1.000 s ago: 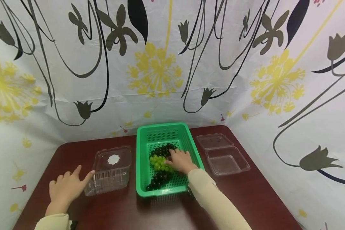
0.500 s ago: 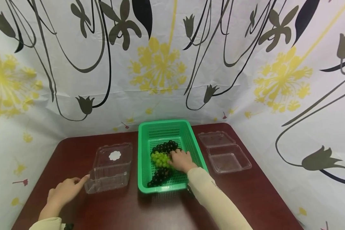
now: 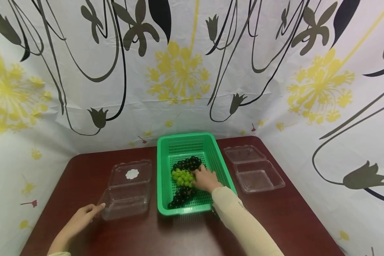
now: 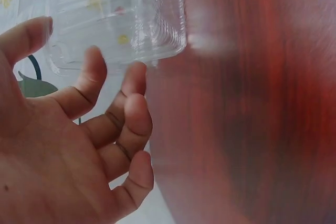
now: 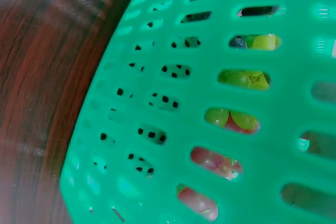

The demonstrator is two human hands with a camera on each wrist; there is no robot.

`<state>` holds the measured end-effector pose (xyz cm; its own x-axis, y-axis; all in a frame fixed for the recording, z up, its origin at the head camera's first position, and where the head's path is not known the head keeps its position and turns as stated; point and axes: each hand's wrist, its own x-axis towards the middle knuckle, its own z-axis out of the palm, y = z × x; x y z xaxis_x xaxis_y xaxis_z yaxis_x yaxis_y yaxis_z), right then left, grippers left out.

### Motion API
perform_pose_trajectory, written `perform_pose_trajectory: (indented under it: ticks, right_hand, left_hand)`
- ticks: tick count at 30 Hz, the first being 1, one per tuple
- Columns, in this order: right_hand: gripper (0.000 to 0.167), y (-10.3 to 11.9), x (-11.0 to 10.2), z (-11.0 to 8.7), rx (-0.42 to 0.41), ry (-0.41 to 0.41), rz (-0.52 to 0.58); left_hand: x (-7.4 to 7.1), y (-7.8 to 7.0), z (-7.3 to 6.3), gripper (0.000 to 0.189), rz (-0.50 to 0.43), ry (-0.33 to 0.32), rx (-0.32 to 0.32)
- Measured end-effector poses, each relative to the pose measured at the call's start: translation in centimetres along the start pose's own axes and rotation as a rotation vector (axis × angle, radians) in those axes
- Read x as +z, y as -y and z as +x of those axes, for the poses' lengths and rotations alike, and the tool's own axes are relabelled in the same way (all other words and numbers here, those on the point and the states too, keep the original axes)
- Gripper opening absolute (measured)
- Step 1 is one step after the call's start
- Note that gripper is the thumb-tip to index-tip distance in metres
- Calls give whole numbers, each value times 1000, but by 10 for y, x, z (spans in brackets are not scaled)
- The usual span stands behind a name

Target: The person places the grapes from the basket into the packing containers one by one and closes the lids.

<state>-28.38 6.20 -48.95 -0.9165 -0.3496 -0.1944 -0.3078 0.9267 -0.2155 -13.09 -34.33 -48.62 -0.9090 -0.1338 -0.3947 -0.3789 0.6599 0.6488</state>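
Inside the green plastic basket [image 3: 164,211], my right hand [image 3: 206,179] grips the right side of a bunch of green grapes [image 3: 182,177]. Green grapes [image 5: 236,78] and pinkish fingertips [image 5: 210,158] show through the slots in the right wrist view; the basket wall hides the rest of that hand. Dark grapes lie above [image 3: 187,163] and below [image 3: 181,198] the green bunch. At the left, my left hand [image 3: 83,217] has its thumb at the near corner of a clear hinged container [image 3: 124,209]. Its other fingers [image 4: 139,119] are loosely bent, palm showing, with nothing inside them.
Right of the basket lies a second clear container [image 3: 259,181] with its lid folded back. The left container's lid [image 3: 118,176] bears a white scalloped sticker. A dark red table [image 3: 192,236] carries everything, with a flower-patterned sheet [image 3: 140,85] behind and at both sides.
My left hand has come to the left container's near corner, and that container now lies spread wider, its base showing. My right hand stays at the green grapes. The head view has shifted slightly.
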Motion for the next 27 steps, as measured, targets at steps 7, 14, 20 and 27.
perform_pose_trajectory:
  ticks: [7,14,20,27]
  right_hand:
    - [49,-2,4,0,-4,-6,-10]
    - [52,-3,5,1,-10,-26,-11]
    - [53,-1,5,2,-8,-34,-47]
    - [48,0,4,4,0,-30,-56]
  left_hand:
    - [13,7,-1,47,-130,-7,-64]
    - [21,14,1,47,-169,2,-97]
    - [27,18,-1,45,-181,28,-111]
    - [35,21,0,43,-147,12,-85]
